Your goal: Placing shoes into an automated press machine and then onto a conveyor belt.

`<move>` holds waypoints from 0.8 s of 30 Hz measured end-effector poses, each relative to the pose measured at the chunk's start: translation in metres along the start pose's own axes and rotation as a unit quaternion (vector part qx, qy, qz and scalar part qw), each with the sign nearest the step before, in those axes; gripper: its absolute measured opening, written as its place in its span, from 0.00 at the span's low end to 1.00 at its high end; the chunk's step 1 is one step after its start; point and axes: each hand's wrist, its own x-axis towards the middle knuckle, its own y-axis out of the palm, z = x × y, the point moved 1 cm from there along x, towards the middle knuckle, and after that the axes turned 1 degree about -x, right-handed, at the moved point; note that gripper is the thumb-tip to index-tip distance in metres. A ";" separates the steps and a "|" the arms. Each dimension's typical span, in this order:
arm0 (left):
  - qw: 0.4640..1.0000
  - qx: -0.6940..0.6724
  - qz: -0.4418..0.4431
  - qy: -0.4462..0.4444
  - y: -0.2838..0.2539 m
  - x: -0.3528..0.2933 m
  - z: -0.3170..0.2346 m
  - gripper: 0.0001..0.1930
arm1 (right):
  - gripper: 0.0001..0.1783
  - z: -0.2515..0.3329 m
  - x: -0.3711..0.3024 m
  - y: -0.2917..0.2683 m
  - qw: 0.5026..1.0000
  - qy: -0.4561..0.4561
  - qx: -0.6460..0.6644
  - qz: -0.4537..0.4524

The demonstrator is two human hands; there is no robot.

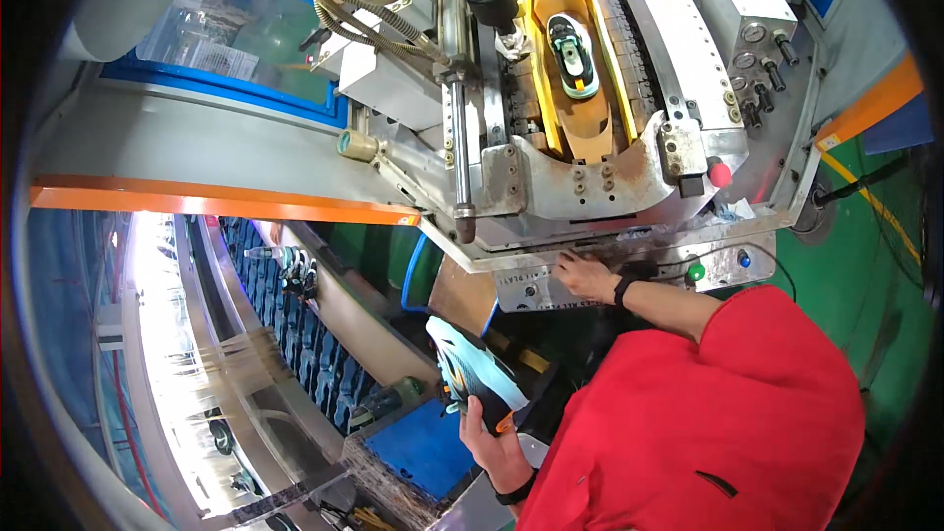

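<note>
My left hand [495, 447] is closed round the heel end of a sports shoe [477, 369], light blue and black with a pale sole and orange touches. It holds the shoe tilted, toe up, above a blue pad [423, 447]. My right hand [587, 277] rests on the metal control panel [629, 285] at the machine's front edge, fingers loosely spread and nothing seen in them. Whatever lies beneath its fingertips is hidden. Inside the machine, a second sports shoe [572, 54] sits on a tan cradle [590, 133] between yellow side pads [546, 88].
A green button [696, 272] and a blue one [743, 259] are right of my right hand. The red knob [720, 175] sticks out above them. A metal cylinder rod [460, 157] hangs at the machine's left. A conveyor [221, 383] with shoes runs along the left.
</note>
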 end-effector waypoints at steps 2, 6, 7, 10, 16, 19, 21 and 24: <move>1.000 -0.004 -0.005 0.005 -0.001 -0.002 0.003 0.14 | 0.10 -0.001 0.006 -0.002 0.995 0.085 0.055 -0.026; 0.999 -0.030 0.016 0.009 -0.007 0.001 0.009 0.14 | 0.11 0.023 0.035 -0.118 0.949 0.147 0.225 -0.166; 0.999 -0.034 0.018 0.007 -0.006 0.001 0.010 0.13 | 0.11 0.024 0.045 -0.169 0.927 0.164 0.271 -0.201; 0.999 -0.028 0.016 0.010 -0.002 0.000 0.013 0.12 | 0.12 -0.025 0.089 -0.290 0.802 0.124 0.411 -0.415; 0.997 -0.004 0.073 0.017 0.008 0.009 0.021 0.13 | 0.40 -0.169 0.227 -0.493 0.780 -0.019 -0.093 -0.618; 0.998 -0.007 0.068 0.018 0.011 0.007 0.023 0.13 | 0.43 -0.143 0.239 -0.496 0.797 0.080 0.119 -0.586; 0.998 -0.023 0.060 0.016 0.008 0.001 0.028 0.14 | 0.44 -0.135 0.237 -0.502 0.809 0.071 0.159 -0.561; 0.998 -0.043 0.021 0.034 -0.014 -0.007 0.036 0.15 | 0.40 -0.139 0.260 -0.478 0.807 -0.011 0.148 -0.572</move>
